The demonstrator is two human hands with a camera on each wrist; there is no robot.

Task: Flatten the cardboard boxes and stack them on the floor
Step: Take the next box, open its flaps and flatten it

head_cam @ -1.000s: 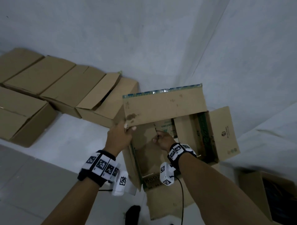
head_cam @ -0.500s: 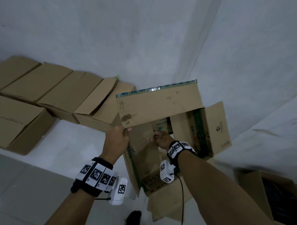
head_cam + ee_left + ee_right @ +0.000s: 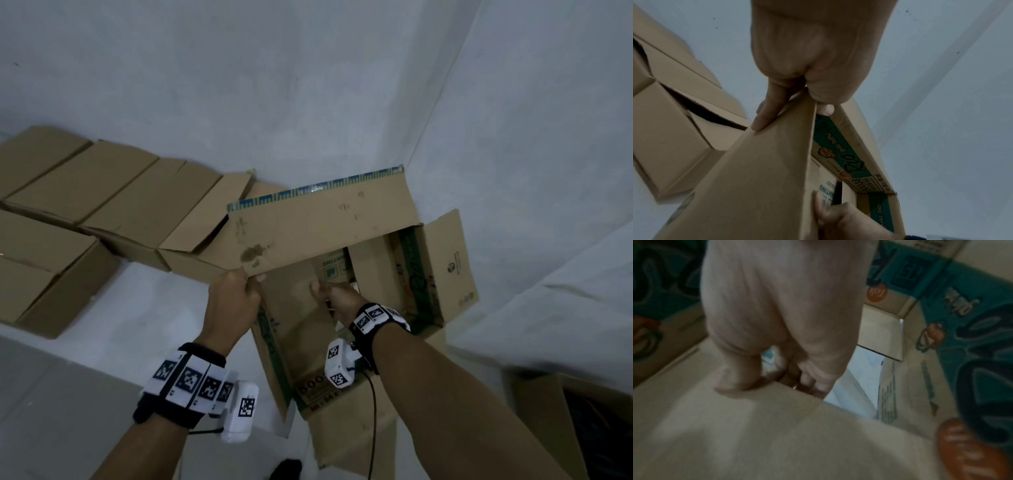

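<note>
I hold an open brown cardboard box (image 3: 325, 229) with green print up in front of me, its flaps spread. My left hand (image 3: 236, 291) pinches the box's left corner edge, thumb on one side and fingers on the other; the left wrist view shows that grip (image 3: 795, 104) on the cardboard (image 3: 760, 178). My right hand (image 3: 334, 296) reaches inside the box and grips the edge of an inner flap (image 3: 777, 426), thumb on top, fingers curled under. Through the gap under that flap I see pale floor (image 3: 855, 386).
Several assembled brown boxes (image 3: 113, 202) lie in a row along the white wall at left, one with a raised flap (image 3: 205, 219). Another open box (image 3: 575, 421) sits at the lower right. Grey floor (image 3: 51, 394) lies at lower left.
The box has shifted slightly left and up in the view. Both hands keep their grips, and the right hand has moved a little deeper into the box.
</note>
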